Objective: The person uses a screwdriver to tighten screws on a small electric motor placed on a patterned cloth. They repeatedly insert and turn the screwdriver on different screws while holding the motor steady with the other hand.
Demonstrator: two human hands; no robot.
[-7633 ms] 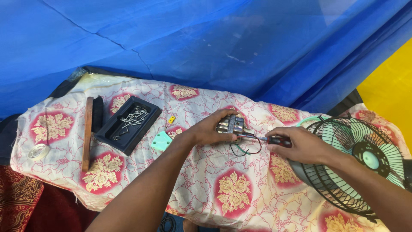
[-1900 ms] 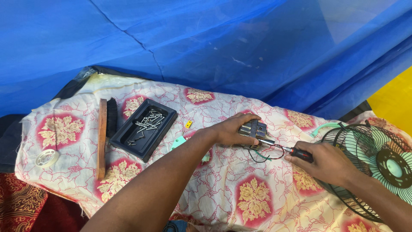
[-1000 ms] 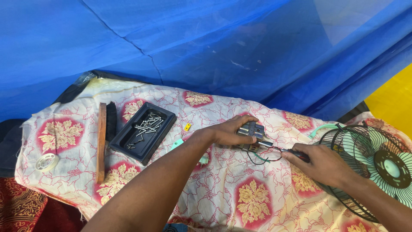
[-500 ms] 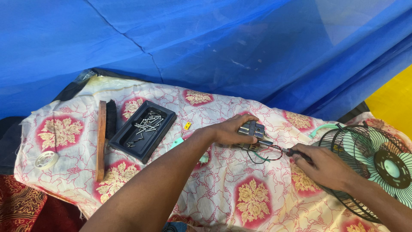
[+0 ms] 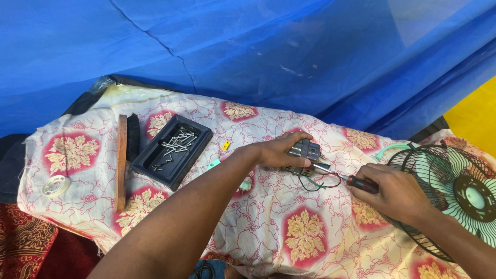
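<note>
My left hand (image 5: 276, 150) grips a small grey metal motor (image 5: 304, 155) and holds it down on the patterned cloth (image 5: 289, 232) near the middle. Thin dark wires (image 5: 319, 183) trail from the motor. My right hand (image 5: 395, 194) holds a screwdriver (image 5: 345, 179) with a red and black handle. Its shaft points left and its tip meets the motor's right side.
A black tray (image 5: 155, 168) with several screws lies to the left, beside a wooden brush (image 5: 123, 155). A tape roll (image 5: 55, 185) sits at the far left edge. A fan with a dark wire grille (image 5: 454, 191) lies at the right. Blue tarpaulin (image 5: 248, 46) hangs behind.
The view has shifted a little. My left hand stays on the motor. My right hand has kept the screwdriver at the motor with small shifts.
</note>
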